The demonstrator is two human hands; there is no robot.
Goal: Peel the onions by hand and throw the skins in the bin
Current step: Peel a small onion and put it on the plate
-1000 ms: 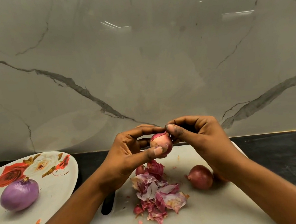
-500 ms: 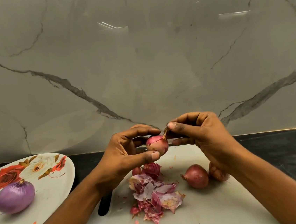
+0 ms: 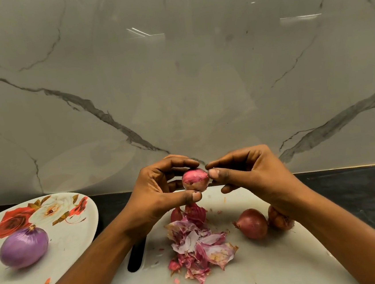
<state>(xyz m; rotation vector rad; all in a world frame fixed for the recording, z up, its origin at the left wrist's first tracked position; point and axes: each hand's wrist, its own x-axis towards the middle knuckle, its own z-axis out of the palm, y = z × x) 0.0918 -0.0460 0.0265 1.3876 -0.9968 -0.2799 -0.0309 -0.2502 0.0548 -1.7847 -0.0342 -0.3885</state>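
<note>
Onion in hand: small red onion (image 3: 195, 180), skin partly off, held in the air above the far edge of the board
Left grip: left hand (image 3: 161, 190) curled round the onion, thumb beneath, fingers over the top
Right grip: right hand (image 3: 250, 172) pinching the papery skin at the onion's tip between thumb and forefinger, other fingers curled
Skins: heap of pink and purple onion skins (image 3: 199, 242) on the white cutting board (image 3: 264, 270), just below the hands
Unpeeled: two brown-red onions (image 3: 251, 223) side by side on the board, one partly hidden by the right wrist
Peeled: glossy purple onion (image 3: 23, 248) on the white rose-patterned plate (image 3: 75, 232), at left
Bench: dark stone bench (image 3: 360, 188) under board and plate
Wall: grey veined marble wall (image 3: 176, 85) behind
</note>
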